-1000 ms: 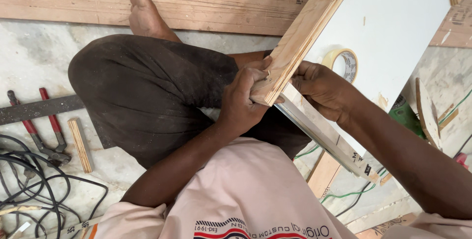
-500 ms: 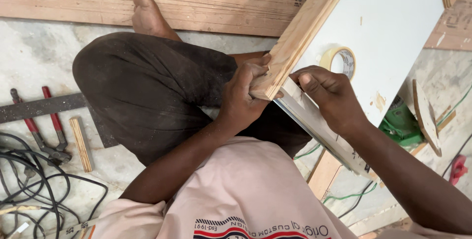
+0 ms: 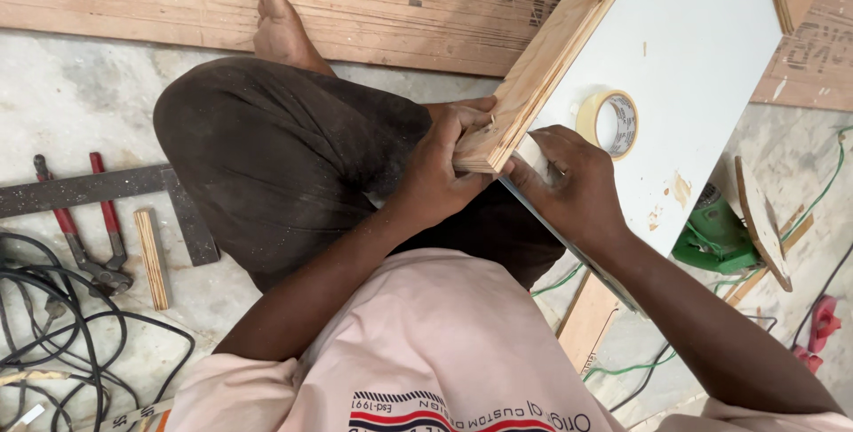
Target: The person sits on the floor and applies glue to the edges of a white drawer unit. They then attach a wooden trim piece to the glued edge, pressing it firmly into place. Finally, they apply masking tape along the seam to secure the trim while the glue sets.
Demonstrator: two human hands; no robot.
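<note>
The stiff, probably heavy white-faced plywood board is clasped at its corner by the left hand and right hand.

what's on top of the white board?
A roll of tape lies on the white board, with small wood chips. The right hand covers its near corner; the left hand grips the plywood edge.

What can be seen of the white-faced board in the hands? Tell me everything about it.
The white-faced board is a flat panel with a smooth white top and a raw layered plywood edge, pale and striped. It slants from the lap toward the top of the view. The left hand grips its near corner; the right hand presses on the white face beside that corner. A roll of tape lies on it, with a few tan specks and smears.
</note>
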